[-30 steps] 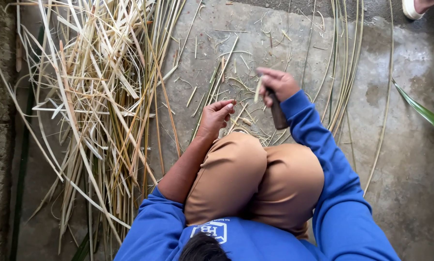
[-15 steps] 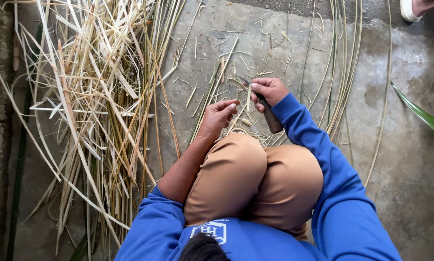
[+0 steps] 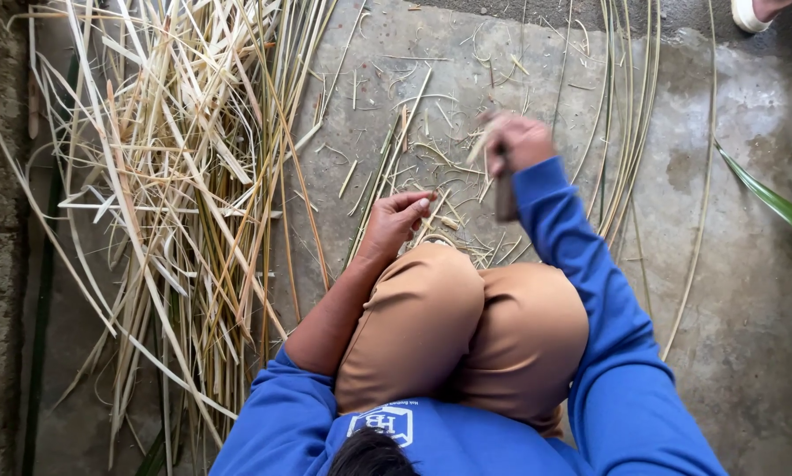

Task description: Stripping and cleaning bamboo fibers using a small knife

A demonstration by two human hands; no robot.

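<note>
There, the right hand (image 3: 521, 141) clenched a dark knife (image 3: 505, 194) — the left hand (image 3: 397, 222) pinched a thin, light, springy strip (image 3: 431, 216), probably best held low.

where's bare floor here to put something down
Bare concrete floor lies right of the right sleeve, past the long thin strips. Crowded: the split cane pile on the left, and scraps ahead of the left hand and blurred right hand.

even daylight | soft shadows | right hand (image 3: 519, 141) motion-blurred (rest sharp) | no glare
</note>
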